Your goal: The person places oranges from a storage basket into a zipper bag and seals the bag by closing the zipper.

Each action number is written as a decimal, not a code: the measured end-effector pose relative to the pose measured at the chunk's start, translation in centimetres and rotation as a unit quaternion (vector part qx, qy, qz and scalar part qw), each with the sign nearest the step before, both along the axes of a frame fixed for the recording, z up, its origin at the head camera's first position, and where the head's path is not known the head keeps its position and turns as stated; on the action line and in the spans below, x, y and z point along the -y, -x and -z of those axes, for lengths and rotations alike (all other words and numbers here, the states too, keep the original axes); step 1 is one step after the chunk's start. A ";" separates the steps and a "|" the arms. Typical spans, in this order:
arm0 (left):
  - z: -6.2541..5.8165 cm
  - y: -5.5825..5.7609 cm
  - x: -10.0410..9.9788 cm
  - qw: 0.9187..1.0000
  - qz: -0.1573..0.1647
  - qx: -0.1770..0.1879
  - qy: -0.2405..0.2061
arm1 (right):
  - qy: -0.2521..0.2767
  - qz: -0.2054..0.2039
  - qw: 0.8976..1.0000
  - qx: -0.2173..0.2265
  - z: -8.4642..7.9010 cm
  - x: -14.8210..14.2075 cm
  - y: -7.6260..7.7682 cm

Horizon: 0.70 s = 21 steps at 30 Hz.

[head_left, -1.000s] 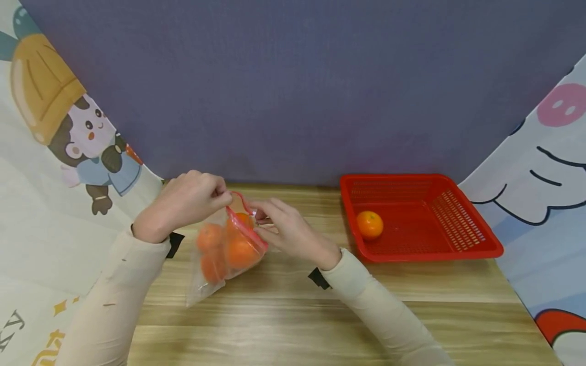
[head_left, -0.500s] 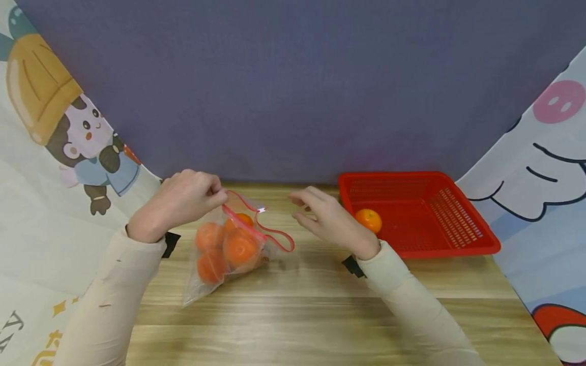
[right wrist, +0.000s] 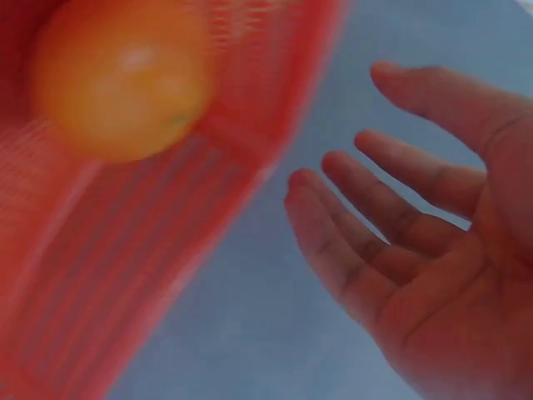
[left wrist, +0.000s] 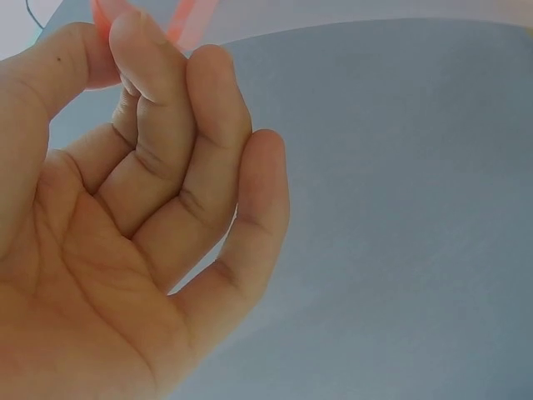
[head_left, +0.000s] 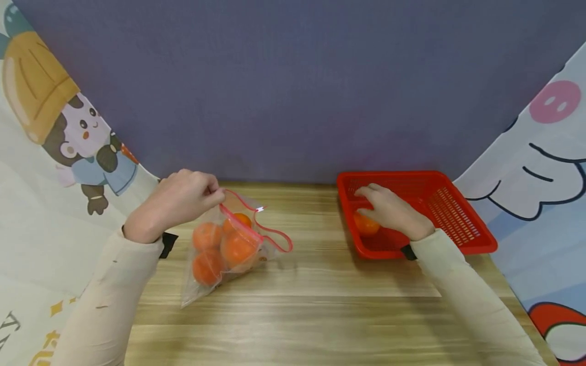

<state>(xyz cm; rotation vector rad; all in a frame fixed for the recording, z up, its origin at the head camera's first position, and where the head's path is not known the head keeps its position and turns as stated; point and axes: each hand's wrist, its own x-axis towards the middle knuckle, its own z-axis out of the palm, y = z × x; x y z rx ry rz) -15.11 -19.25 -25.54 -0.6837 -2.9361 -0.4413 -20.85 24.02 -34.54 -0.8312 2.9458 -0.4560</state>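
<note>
My left hand (head_left: 180, 203) pinches the red zip edge of a clear zip bag (head_left: 201, 290) between thumb and forefinger. Several oranges (head_left: 239, 248) fill the bag, whose mouth gapes toward the right with a white slider on its red strip. In the left wrist view a bit of that red strip (left wrist: 185, 23) shows at the fingertips. My right hand (head_left: 393, 211), fingers spread and slightly bent, is over the red basket (head_left: 416, 249). Below its fingertips lies one orange (head_left: 366, 224), partly covered by the hand; the right wrist view shows this orange (right wrist: 125, 79) apart from the fingers.
The wooden table (head_left: 293, 325) carries the bag at left and the basket at right. A grey-blue panel (head_left: 293, 91) closes off the back. Printed cartoon sheets stand along the left (head_left: 41, 203) and right sides.
My right hand has let go of the bag's mouth and moved right, over the basket. The red strip now hangs loose in a curve. My left hand stays on the bag.
</note>
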 end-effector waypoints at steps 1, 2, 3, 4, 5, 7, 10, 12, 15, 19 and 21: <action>0.0 0.0 0.0 1.000 -0.002 0.003 0.000 | -0.016 0.002 1.000 0.016 0.4 -0.4 0.3; 0.0 0.0 -0.1 1.000 -0.004 0.006 0.000 | -0.033 0.004 0.999 0.032 0.7 -0.8 0.5; 0.0 0.0 -0.1 1.000 -0.005 0.009 0.000 | -0.047 0.006 0.998 0.050 1.1 -1.1 0.7; 0.0 0.0 -0.1 1.000 -0.006 0.011 0.001 | -0.061 0.007 0.996 0.067 1.3 -1.3 0.9; 0.1 0.0 -0.2 1.000 -0.006 0.011 0.001 | -0.074 0.008 0.994 0.084 1.6 -1.5 1.1; 0.1 0.0 -0.2 1.000 -0.006 0.012 0.001 | -0.097 0.003 0.989 0.109 2.0 -1.8 1.5; 0.1 0.0 -0.2 1.000 -0.004 0.009 0.002 | -0.115 -0.011 0.986 0.124 2.4 -1.9 2.0; 0.1 0.0 -0.2 1.000 -0.002 0.007 0.001 | -0.124 -0.020 0.984 0.124 2.5 -1.9 2.3; 0.2 0.0 -0.2 1.000 -0.001 0.008 0.002 | -0.136 -0.027 0.982 0.124 2.8 -2.0 2.6; 0.1 -0.1 -0.2 1.000 -0.003 0.007 0.003 | -0.150 -0.030 0.980 0.130 3.1 -1.9 3.0; 0.1 -0.1 -0.2 1.000 -0.005 0.008 0.004 | -0.155 -0.028 0.978 0.138 3.1 -1.8 3.2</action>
